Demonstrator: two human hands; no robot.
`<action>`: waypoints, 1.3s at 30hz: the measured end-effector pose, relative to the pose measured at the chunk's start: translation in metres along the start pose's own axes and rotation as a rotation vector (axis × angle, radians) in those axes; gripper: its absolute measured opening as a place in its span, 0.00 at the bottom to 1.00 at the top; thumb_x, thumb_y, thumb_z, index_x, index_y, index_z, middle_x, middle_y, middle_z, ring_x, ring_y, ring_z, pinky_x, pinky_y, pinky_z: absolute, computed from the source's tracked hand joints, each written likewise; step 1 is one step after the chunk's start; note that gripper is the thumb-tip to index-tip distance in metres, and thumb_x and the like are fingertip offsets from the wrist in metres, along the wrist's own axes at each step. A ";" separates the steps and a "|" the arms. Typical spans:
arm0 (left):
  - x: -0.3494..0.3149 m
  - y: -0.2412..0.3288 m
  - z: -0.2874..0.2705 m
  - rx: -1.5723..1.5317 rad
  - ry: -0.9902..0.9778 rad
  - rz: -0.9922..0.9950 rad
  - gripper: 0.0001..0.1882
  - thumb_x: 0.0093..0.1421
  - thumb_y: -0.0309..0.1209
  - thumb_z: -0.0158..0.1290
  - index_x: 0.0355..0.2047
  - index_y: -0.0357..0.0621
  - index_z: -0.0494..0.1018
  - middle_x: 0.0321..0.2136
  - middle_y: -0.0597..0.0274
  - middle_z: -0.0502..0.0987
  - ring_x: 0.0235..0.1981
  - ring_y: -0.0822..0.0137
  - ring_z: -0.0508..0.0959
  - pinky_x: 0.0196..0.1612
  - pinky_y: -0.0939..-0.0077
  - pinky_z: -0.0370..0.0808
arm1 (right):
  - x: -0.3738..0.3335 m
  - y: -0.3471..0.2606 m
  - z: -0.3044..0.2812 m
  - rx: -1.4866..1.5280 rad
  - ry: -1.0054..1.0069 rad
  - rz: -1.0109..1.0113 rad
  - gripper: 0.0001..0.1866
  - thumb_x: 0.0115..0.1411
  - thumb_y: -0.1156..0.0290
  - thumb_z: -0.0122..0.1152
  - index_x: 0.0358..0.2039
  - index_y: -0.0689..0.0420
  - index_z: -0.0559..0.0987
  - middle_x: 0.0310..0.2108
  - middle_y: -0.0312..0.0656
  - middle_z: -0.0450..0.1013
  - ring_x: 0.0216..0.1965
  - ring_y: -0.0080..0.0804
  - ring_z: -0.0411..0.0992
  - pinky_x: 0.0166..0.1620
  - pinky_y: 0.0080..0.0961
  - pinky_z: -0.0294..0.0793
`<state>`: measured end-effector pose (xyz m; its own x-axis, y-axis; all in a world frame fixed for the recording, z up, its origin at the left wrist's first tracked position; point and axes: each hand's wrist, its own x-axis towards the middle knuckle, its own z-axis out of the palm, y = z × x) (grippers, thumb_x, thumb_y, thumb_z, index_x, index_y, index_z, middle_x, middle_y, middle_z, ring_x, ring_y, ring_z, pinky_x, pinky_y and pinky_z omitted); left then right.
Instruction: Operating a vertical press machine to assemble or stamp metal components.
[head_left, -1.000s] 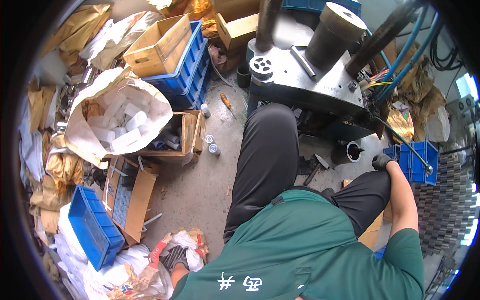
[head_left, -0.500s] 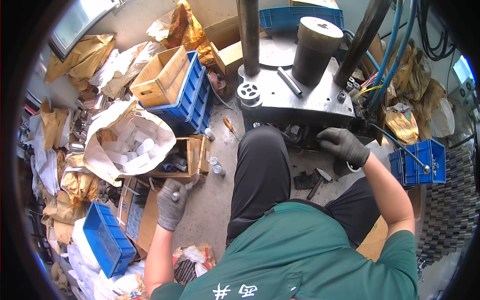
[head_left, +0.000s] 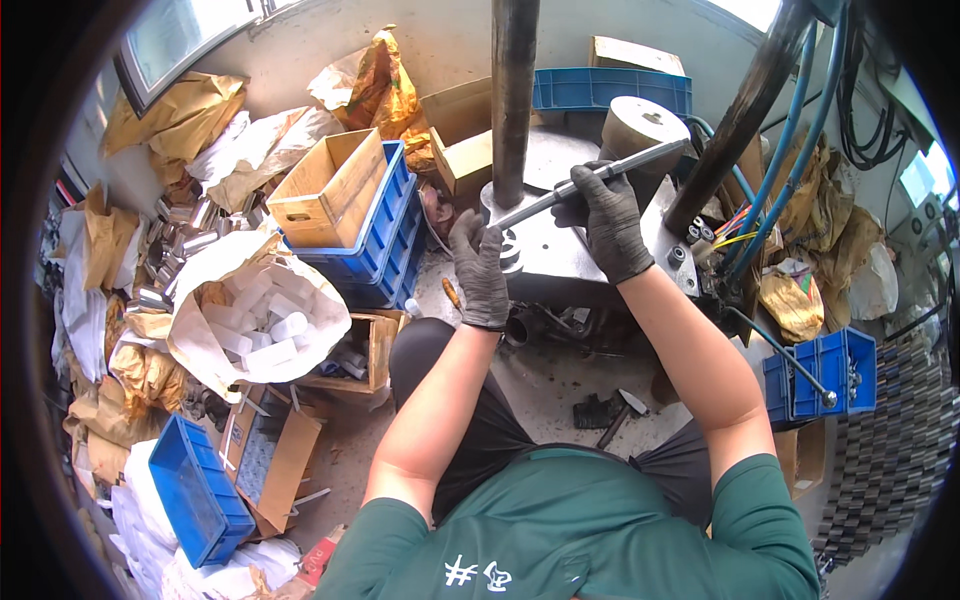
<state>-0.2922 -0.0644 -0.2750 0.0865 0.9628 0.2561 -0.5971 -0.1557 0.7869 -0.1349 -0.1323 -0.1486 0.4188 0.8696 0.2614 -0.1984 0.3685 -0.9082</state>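
A long grey metal rod (head_left: 645,160) is held slanted above the machine table (head_left: 548,262), its right end higher in the picture. My right hand (head_left: 612,228), in a dark grey glove, is closed round the rod near its middle. My left hand (head_left: 481,275), gloved too, has its fingers curled at the rod's thinner left end. Whether a small piece also sits in those fingers is hidden. Behind the rod's right part stands a thick metal cylinder (head_left: 640,115). A round slotted metal part (head_left: 510,250) on the table is partly covered by my left hand.
To the left stand a white sack (head_left: 200,345) of translucent plastic pieces, a wooden box (head_left: 315,200) on blue crates (head_left: 375,240), and a blue bin (head_left: 195,500). A hammer (head_left: 625,410) lies on the floor. Dark posts (head_left: 515,100) and blue hoses (head_left: 800,130) rise by the machine.
My left hand has come up from beside the wooden crate to the machine table. My right hand has risen from the table's front edge and now holds the rod. My left knee has shifted left.
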 end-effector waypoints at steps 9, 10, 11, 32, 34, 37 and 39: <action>0.023 -0.078 -0.042 1.006 -0.044 0.079 0.55 0.48 0.42 0.77 0.71 0.34 0.64 0.61 0.37 0.75 0.62 0.47 0.77 0.67 0.57 0.74 | 0.049 0.061 0.020 -0.562 -0.003 0.045 0.14 0.71 0.63 0.68 0.44 0.59 0.74 0.29 0.41 0.79 0.26 0.25 0.80 0.29 0.24 0.82; 0.022 -0.080 -0.039 1.075 -0.015 0.113 0.56 0.47 0.41 0.77 0.72 0.34 0.63 0.60 0.38 0.75 0.61 0.46 0.77 0.66 0.56 0.75 | 0.054 0.061 0.025 -0.707 0.000 0.024 0.15 0.70 0.63 0.69 0.44 0.61 0.77 0.29 0.44 0.81 0.27 0.29 0.81 0.33 0.29 0.83; 0.023 -0.081 -0.038 1.069 -0.009 0.134 0.56 0.47 0.38 0.77 0.73 0.34 0.61 0.60 0.39 0.75 0.60 0.48 0.78 0.65 0.57 0.75 | 0.059 0.061 0.030 -0.789 -0.059 -0.060 0.15 0.69 0.62 0.69 0.44 0.61 0.77 0.29 0.45 0.81 0.28 0.31 0.82 0.35 0.31 0.83; 0.021 -0.111 -0.061 0.329 -0.131 -0.052 0.44 0.57 0.21 0.60 0.75 0.42 0.60 0.64 0.52 0.73 0.61 0.57 0.77 0.65 0.62 0.77 | 0.028 0.077 0.010 -0.451 -0.068 -0.038 0.08 0.67 0.71 0.63 0.38 0.62 0.84 0.26 0.43 0.82 0.26 0.29 0.81 0.33 0.27 0.81; 0.023 -0.114 -0.069 0.596 -0.164 0.084 0.39 0.65 0.34 0.60 0.75 0.43 0.61 0.64 0.53 0.74 0.65 0.58 0.75 0.65 0.62 0.77 | -0.001 0.075 -0.025 -0.221 -0.047 -0.027 0.07 0.70 0.72 0.64 0.40 0.63 0.84 0.29 0.42 0.82 0.28 0.29 0.82 0.35 0.25 0.84; 0.021 -0.105 -0.066 0.898 -0.133 0.127 0.42 0.65 0.42 0.63 0.75 0.41 0.61 0.67 0.47 0.72 0.65 0.52 0.76 0.68 0.56 0.73 | -0.033 0.083 -0.057 -0.023 -0.034 -0.001 0.12 0.71 0.68 0.68 0.46 0.65 0.84 0.36 0.47 0.85 0.37 0.35 0.87 0.45 0.31 0.89; 0.010 -0.092 -0.051 1.031 -0.104 0.310 0.46 0.53 0.26 0.63 0.74 0.40 0.62 0.65 0.41 0.70 0.68 0.42 0.70 0.74 0.52 0.64 | -0.040 0.088 -0.066 0.049 -0.026 -0.015 0.13 0.71 0.68 0.68 0.48 0.66 0.84 0.37 0.49 0.85 0.39 0.35 0.87 0.47 0.31 0.89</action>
<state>-0.2767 -0.0295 -0.3737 0.1431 0.8335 0.5337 0.3493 -0.5471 0.7607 -0.1112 -0.1563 -0.2605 0.3991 0.8720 0.2835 -0.2358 0.3964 -0.8873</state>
